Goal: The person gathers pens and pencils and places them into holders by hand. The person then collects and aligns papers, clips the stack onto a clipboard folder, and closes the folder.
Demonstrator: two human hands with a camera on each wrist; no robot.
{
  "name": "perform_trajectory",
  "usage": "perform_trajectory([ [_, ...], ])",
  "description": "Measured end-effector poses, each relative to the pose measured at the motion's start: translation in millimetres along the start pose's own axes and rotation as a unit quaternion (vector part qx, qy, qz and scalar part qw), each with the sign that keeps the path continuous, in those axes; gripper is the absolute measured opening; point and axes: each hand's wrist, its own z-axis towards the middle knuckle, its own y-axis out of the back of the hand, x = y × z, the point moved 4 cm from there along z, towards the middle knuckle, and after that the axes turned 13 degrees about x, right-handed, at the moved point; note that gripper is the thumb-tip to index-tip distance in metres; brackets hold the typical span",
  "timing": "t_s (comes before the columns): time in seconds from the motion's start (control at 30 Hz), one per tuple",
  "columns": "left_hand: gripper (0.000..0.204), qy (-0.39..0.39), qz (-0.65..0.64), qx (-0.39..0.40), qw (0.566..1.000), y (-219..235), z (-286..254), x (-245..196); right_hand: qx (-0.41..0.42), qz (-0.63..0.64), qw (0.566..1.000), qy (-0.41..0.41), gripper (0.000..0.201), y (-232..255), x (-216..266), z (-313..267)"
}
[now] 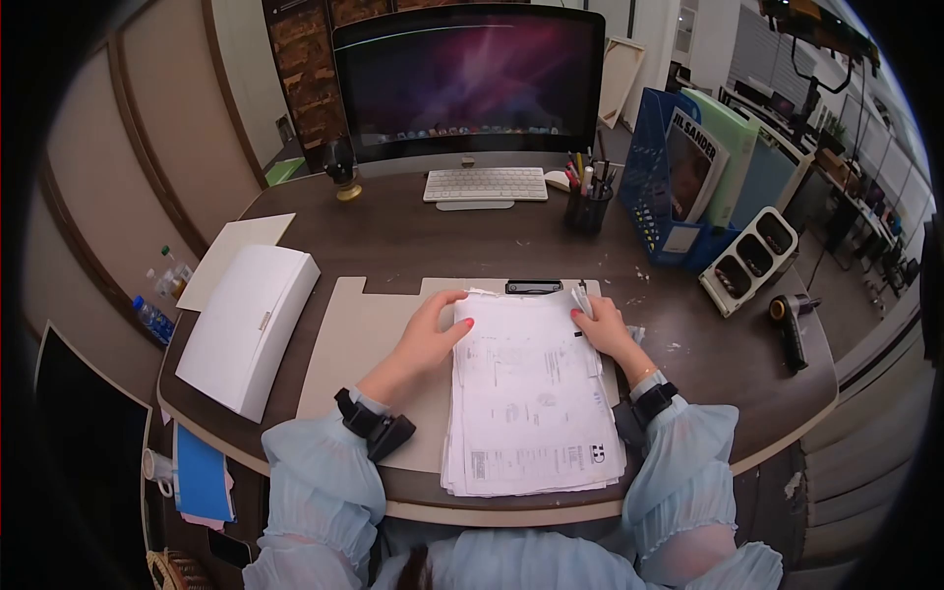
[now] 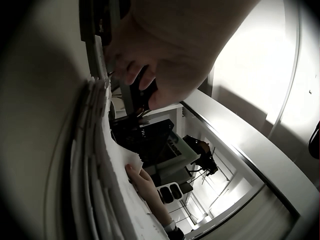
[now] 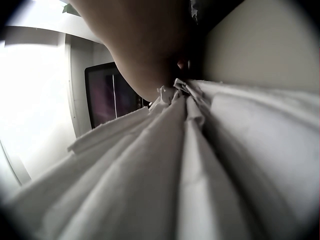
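Observation:
A thick stack of printed papers [image 1: 531, 393] lies in front of me, its near end close to the desk's front edge. Under it spreads a beige folder [image 1: 339, 364], with a black clip [image 1: 534, 287] at its top edge. My left hand [image 1: 430, 329] is at the stack's upper left corner, thumb over the top sheet. In the left wrist view, its loosely bent fingers [image 2: 132, 72] show beside the sheet edges. My right hand [image 1: 608, 327] grips the upper right corner, thumb on top; the other fingers are mostly hidden. Uneven, creased sheet edges [image 3: 145, 170] fill the right wrist view.
At left lies a white file box [image 1: 246, 329]. A monitor [image 1: 470, 84], keyboard [image 1: 485, 185] and pen holder [image 1: 588, 208] stand at the back. On the right are a blue file rack [image 1: 649, 187], a power strip [image 1: 750, 261] and a black tape dispenser [image 1: 790, 332]. Paper scraps lie about.

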Motion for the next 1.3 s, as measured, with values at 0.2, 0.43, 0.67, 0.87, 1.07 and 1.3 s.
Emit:
perform_trajectory([
  [0.2, 0.037, -0.057, 0.26, 0.071, 0.961, -11, 68, -33, -0.068, 0.069, 0.995, 0.023, 0.032, -2, -7, 1],
  [0.43, 0.034, -0.025, 0.481, 0.221, 0.848, -53, 126, -12, -0.052, 0.004, 0.997, 0.054, 0.035, 1, -7, 4],
  [0.67, 0.018, -0.121, 0.521, 0.191, 0.823, -65, 128, -4, -0.044, 0.024, 0.998, 0.047, 0.034, 5, 1, 4],
  [0.87, 0.012, -0.166, 0.533, 0.223, 0.799, -63, 132, -4, -0.039, 0.032, 0.998, 0.046, 0.033, 3, -3, 8],
  [1.07, 0.013, -0.136, 0.476, 0.222, 0.84, -58, 139, -1, -0.052, -0.009, 0.999, 0.001, 0.034, 8, -9, 17],
  [1.3, 0.014, -0.13, 0.466, 0.228, 0.845, -58, 138, -3, -0.039, 0.021, 0.999, -0.013, 0.035, 11, -15, 32],
])
